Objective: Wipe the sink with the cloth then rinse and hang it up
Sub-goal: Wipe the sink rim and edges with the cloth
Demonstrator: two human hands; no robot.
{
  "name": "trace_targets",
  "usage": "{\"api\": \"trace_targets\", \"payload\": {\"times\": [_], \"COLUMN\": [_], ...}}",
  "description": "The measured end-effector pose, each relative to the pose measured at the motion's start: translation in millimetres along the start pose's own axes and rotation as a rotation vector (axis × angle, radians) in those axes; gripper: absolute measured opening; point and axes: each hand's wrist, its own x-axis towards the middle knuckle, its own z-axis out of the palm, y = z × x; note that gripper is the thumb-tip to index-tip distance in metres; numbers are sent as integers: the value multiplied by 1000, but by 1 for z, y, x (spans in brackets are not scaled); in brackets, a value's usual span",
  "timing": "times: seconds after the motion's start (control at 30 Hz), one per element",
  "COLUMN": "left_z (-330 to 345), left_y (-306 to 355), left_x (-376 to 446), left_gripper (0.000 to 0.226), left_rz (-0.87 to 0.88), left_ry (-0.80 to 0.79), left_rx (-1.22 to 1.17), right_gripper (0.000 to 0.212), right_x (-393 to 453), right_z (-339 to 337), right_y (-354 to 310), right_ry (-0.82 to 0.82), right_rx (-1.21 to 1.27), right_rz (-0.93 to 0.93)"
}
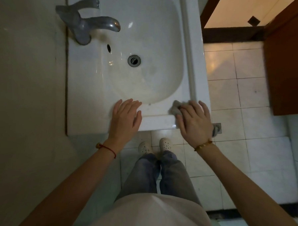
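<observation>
**Cloth meets the basin's corner**

My right hand [195, 122] presses the grey cloth [175, 108] onto the near right corner of the white sink [87, 95], fingers clamped over it. My left hand [125, 116] lies open and flat on the front rim, near the drain [134, 60].

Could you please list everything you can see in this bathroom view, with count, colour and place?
sink: one, white, centre, against the wall
faucet: one, grey metal, on the sink's wall side, spout over the basin
drain: one, grey, basin bottom
overflow hole: one, dark, basin wall below the faucet
cloth: one, grey, on the sink's near corner, under the right hand
floor tiles: many, pale, beside and below the sink
door: one, brown wood, far right
shoes: two, white clogs, on the floor
left hand: flat on the sink's front rim, red string at the wrist
right hand: pressing the cloth, bead bracelet at the wrist
</observation>
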Motion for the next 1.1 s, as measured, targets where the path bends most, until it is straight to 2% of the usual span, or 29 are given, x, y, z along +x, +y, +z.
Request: {"api": "trace_targets", "payload": {"times": [0.1, 0.2, 0.33, 0.43, 0.53, 0.63, 0.73, 0.83, 0.93, 1.03, 1.1], "left_z": [1, 3, 5, 6, 6, 6, 6, 6, 5, 5, 5], "left_y": [0, 0, 0, 2, 2, 0, 1, 2, 4, 7, 9], "left_x": [0, 1, 0, 1, 2, 1, 1, 2, 1, 1, 1], "left_gripper": [46, 45, 42, 44, 46, 45, 45, 44, 43, 43, 43], "left_rz": [-28, -42, -42, -48, -58, -60, -61, -64, -61, -76, -96], "left_ry": [5, 22, 46, 28, -4, 10, 20, 25, 34, 39, 51], "left_rx": [11, 25, 15, 32, 56, 53, 42, 38, 34, 42, 35], "right_gripper": [38, 37, 33, 32, 35, 31, 33, 35, 33, 35, 40], "right_x": [19, 19, 4, 12, 29, 37, 43, 35, 11, 14, 32], "right_z": [8, 5, -7, -2, 6, 4, -3, -1, 4, -1, -5], "right_y": [-36, -21, 34, 11, -24, -2, 39, 32, 20, 53, 73], "right_ry": [-75, -98, -59, -33, -78, -86, -23, -31, -10, -34, -65], "right_rx": [55, 48, -62, -37, 47, 91, 24, 34, 97, 47, 35], "right_rz": [-109, -222, -99, -15, -143, -219, -77, -21, -133, -302, -342]}}
